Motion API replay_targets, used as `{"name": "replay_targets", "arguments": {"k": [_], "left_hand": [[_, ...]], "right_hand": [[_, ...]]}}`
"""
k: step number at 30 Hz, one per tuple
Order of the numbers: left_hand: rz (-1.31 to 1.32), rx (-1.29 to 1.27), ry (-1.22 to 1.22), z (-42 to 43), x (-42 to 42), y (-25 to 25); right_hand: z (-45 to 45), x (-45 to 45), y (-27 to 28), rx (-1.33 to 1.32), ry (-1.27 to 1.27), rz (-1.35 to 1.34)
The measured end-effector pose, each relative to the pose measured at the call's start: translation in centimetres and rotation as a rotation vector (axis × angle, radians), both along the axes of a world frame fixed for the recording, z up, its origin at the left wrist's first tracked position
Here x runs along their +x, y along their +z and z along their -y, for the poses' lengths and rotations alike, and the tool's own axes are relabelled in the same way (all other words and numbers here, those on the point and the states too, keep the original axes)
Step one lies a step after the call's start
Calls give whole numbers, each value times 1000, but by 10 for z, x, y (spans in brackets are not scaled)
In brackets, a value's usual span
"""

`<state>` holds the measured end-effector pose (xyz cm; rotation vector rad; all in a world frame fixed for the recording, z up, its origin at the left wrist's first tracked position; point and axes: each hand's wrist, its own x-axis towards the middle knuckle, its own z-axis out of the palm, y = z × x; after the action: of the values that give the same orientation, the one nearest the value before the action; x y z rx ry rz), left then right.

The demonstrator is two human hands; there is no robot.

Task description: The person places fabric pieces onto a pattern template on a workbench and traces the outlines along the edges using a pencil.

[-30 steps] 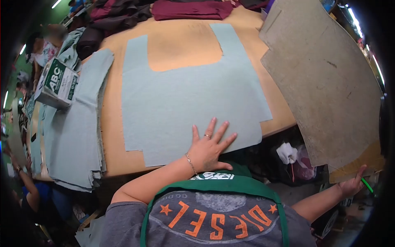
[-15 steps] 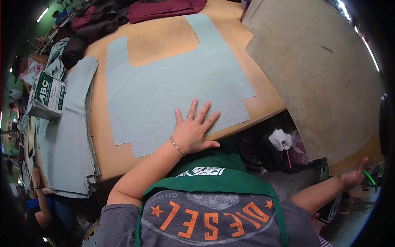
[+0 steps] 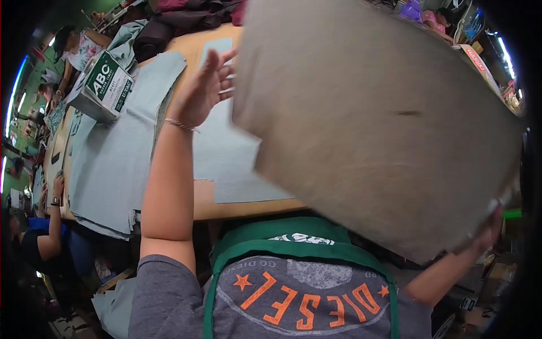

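A large grey-brown board (image 3: 367,113) with notched edges is raised and tilted over the table, covering much of a light blue-grey cut fabric piece (image 3: 237,164). My right hand (image 3: 486,234) grips the board's lower right corner; motion blurs its fingers. At the board's left edge is my left hand (image 3: 206,90), upright above the fabric with thumb and fingers apart. Its fingertips meet or pass behind that edge; I cannot tell whether they touch it.
A stack of blue-grey fabric (image 3: 121,169) lies at left, with an ABC-labelled tin (image 3: 101,87) on it. Dark and maroon cloth (image 3: 180,22) is piled at the back of the wooden table (image 3: 243,212). Other people, including a co-worker's hand (image 3: 58,183), are at left.
The board has swung left from the table's right side and now hides most of the fabric piece. My left hand has lifted off the fabric and moved up and left.
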<state>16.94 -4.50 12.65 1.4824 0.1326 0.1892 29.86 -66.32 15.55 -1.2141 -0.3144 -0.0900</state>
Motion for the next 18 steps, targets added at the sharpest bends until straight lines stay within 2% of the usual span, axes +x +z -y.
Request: {"name": "replay_targets", "arguments": {"k": [1, 2, 4, 6, 8, 10, 11, 14, 18], "left_hand": [[175, -182, -53, -2, -6, -3], [153, -230, 2, -11, -19, -6], [129, -135, 177, -15, -38, -15], [96, -70, 389, -30, -50, -47], [90, -77, 463, -39, -56, -62], [48, -118, 523, -49, -56, -72], [38, -169, 532, -56, -53, -77], [-109, -56, 577, -72, -39, -86], [-266, 162, 511, -102, -31, -147]], "right_hand": [[-22, 26, -23, -212, -166, 108], [-82, 32, -31, -333, -147, 91], [-185, 22, -36, -279, -18, -70], [-213, 53, -82, -432, 127, -15], [-245, 61, -95, -774, 54, -11], [-263, 82, -116, -837, 77, 35], [-271, 89, -120, -924, 37, 67], [-291, 107, -138, -1126, -51, 146], [-300, 116, -157, -1275, -59, 164]]}}
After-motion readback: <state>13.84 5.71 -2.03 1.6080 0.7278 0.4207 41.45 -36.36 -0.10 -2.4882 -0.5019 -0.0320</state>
